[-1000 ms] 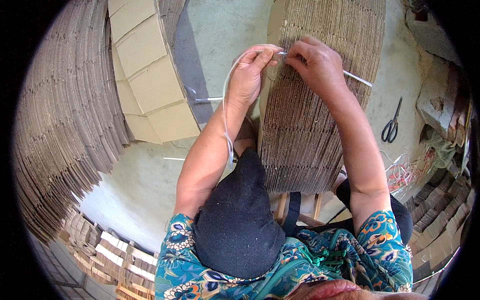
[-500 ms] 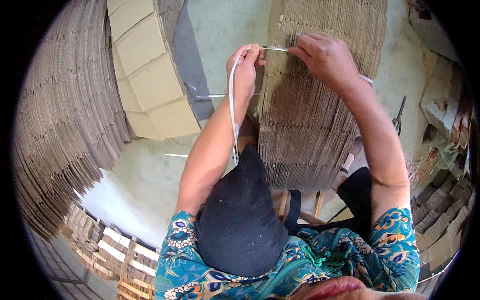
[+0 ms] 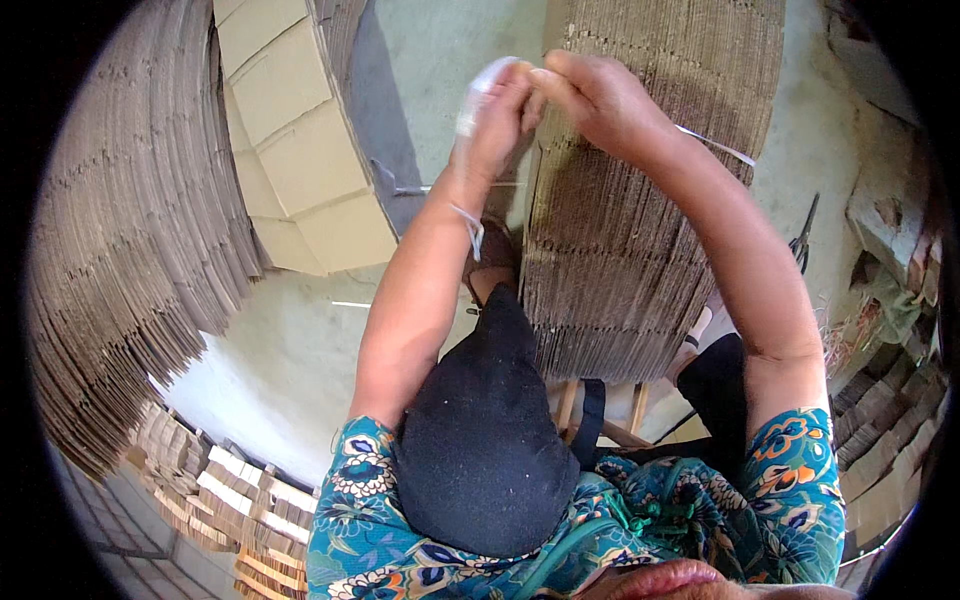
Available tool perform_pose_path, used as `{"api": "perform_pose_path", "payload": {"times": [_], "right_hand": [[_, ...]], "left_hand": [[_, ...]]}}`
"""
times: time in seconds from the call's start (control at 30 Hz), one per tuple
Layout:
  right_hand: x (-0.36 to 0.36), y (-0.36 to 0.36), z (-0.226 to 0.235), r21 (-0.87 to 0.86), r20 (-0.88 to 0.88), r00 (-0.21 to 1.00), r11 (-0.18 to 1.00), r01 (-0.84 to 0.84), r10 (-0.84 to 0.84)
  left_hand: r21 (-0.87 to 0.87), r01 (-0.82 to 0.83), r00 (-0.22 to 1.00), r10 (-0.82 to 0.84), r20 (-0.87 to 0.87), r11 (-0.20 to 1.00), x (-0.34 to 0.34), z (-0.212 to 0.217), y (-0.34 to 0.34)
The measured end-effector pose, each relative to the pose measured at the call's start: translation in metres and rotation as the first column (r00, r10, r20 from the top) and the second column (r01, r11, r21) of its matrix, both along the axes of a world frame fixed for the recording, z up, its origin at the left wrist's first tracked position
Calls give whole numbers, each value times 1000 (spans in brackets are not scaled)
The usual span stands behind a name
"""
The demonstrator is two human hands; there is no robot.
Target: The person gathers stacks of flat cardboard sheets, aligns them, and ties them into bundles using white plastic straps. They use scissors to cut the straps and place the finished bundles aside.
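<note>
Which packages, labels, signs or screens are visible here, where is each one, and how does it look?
No labels, signs or screens show; only packaging cardboard.
Bundle of flattened cardboard: upright in front of the person, brown, ribbed edges, under both hands.
Flat carton blanks: upper left on the floor, pale tan panels with creases.
Large cardboard stack: far left, brown, fanned edges.
Small cardboard stacks: lower left, brown and pale layers.

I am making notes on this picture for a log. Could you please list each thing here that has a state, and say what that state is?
left hand: closed on the white strap, which is wrapped around it
right hand: pinching the strap
white strap: pulled tight across the bundle
cardboard bundle: flat sheets stacked on edge
scissors: lying on the floor, not held
flat boxes: folded flat, piled
</note>
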State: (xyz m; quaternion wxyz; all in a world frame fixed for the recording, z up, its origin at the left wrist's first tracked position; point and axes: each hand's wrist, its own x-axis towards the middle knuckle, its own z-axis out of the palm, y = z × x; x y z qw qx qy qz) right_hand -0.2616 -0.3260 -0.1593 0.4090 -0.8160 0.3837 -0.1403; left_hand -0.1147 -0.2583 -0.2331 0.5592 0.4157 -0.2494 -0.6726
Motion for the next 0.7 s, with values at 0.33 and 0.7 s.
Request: {"api": "perform_pose_path", "payload": {"times": [0.33,0.7], "right_hand": [[-35,10,5,-66,13,999,997,37,-36],[-13,-11,-16,-244,257,949,937,249,-185]], "left_hand": [[-183,144,594,63,802,972,-14,3,3],[-194,-67,784,172,596,979,-30,-22,12]]}}
